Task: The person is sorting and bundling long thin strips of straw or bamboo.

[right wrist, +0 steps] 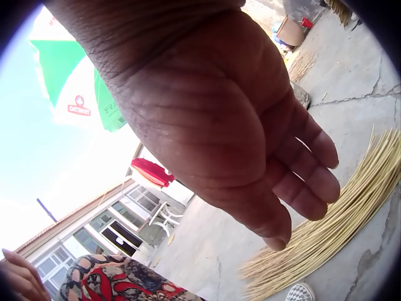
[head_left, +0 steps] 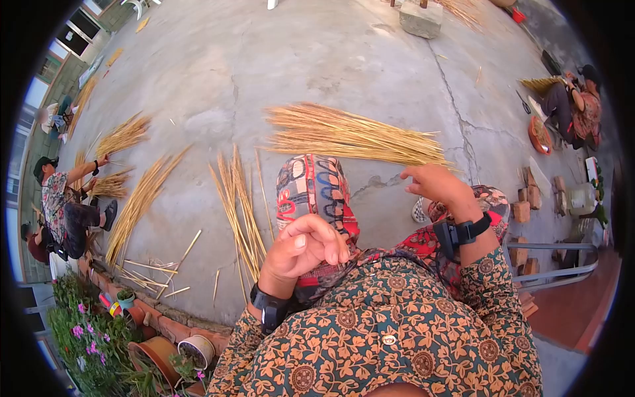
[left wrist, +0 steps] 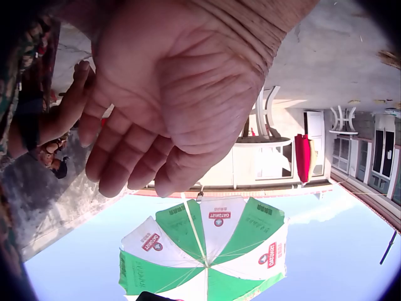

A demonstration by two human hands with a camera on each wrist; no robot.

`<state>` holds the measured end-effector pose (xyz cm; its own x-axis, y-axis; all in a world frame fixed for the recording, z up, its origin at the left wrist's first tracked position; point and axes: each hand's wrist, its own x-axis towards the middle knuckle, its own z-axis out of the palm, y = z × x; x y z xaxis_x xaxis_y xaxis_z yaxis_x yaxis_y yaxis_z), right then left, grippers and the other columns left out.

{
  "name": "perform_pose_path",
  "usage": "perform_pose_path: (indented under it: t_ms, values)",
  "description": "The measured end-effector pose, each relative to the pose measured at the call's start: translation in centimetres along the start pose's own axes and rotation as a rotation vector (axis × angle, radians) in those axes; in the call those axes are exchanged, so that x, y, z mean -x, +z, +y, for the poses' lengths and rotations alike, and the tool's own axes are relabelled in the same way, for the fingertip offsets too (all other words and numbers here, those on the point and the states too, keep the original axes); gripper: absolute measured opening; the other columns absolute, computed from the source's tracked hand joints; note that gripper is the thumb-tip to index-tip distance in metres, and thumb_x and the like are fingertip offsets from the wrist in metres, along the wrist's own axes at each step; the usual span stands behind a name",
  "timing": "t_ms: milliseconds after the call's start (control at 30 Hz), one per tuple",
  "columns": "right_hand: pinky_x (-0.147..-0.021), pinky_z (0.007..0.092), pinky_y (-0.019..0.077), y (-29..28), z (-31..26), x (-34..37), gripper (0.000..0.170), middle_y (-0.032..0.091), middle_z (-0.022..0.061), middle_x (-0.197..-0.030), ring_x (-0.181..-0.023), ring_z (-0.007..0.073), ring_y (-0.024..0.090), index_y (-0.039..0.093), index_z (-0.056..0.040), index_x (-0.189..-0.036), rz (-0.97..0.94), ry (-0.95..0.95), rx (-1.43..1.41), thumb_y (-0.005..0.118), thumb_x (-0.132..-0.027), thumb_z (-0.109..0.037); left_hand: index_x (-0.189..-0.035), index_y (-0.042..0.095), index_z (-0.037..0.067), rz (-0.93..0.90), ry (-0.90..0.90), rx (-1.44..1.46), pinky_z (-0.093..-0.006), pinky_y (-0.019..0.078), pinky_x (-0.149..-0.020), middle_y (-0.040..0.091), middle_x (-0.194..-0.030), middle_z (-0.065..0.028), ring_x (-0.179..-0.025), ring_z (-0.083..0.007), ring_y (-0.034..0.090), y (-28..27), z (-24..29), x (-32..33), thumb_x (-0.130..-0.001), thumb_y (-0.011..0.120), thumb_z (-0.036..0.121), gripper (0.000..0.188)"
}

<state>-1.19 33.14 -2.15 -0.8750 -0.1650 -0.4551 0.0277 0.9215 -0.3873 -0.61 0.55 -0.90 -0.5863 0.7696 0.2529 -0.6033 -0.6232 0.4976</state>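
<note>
My left hand is raised over my lap, its fingers loosely bent with nothing in them. In the left wrist view the palm faces the camera, bare. My right hand hovers over my other knee, also holding nothing, fingers relaxed. Closest to it, on the ground beyond my knees, lies a wide bundle of straw stalks; the right wrist view shows these stalks past the fingertips. To the left of my patterned trouser leg lies a thinner bunch of stalks.
Farther left lie another long bunch of stalks and several short cut pieces. Flowerpots line a brick edging. One person sits at left, another at right near a basin. A metal frame stands by my right side.
</note>
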Motion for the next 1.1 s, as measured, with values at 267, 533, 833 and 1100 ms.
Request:
perform_pose_path:
  t_ms: [267,533,833,1100]
  values:
    - [-0.083,0.0426,0.0493,0.0,0.3,0.1,0.032,0.068,0.0158,-0.099,-0.095,0.034,0.063,0.063,-0.0091,-0.112,0.01,-0.013,-0.003,0.066,-0.083,-0.023,-0.106,0.054,-0.001,0.004,-0.003,0.005,-0.0444,0.0446,-0.086,0.062,-0.085,-0.0164,-0.091,-0.032,0.061,-0.1,-0.1,0.0,-0.093,0.053,0.031,0.035]
    - [-0.084,0.0424,0.0492,0.7,0.8,-0.4,0.032,0.068,0.0153,-0.1,-0.095,0.0332,0.063,0.063,-0.0107,-0.112,-0.009,-0.001,0.036,0.066,-0.082,-0.025,-0.104,0.054,-0.001,0.004,0.0,0.001,-0.0451,0.0447,-0.085,0.062,-0.085,-0.0162,-0.09,-0.0322,0.061,0.0,-0.1,-0.1,-0.094,0.053,0.031,0.034]
    - [-0.083,0.0419,0.0493,0.9,1.2,-0.6,0.03,0.068,0.0142,-0.098,-0.094,0.0331,0.063,0.065,-0.0134,-0.11,-0.002,-0.034,0.033,0.066,-0.082,-0.025,-0.104,0.054,0.0,0.021,-0.002,0.005,-0.0456,0.0438,-0.088,0.062,-0.084,-0.0165,-0.09,-0.0316,0.061,0.2,-0.2,-0.1,-0.093,0.054,0.033,0.035]
    - [-0.077,0.0418,0.0497,0.6,1.0,-0.5,0.028,0.068,0.0142,-0.095,-0.087,0.0315,0.064,0.065,-0.0113,-0.109,0.014,-0.071,0.006,0.066,-0.082,-0.021,-0.107,0.055,0.0,0.006,0.004,0.009,-0.0449,0.0436,-0.088,0.063,-0.084,-0.0159,-0.088,-0.0307,0.061,0.2,-0.2,-0.2,-0.094,0.053,0.033,0.036]
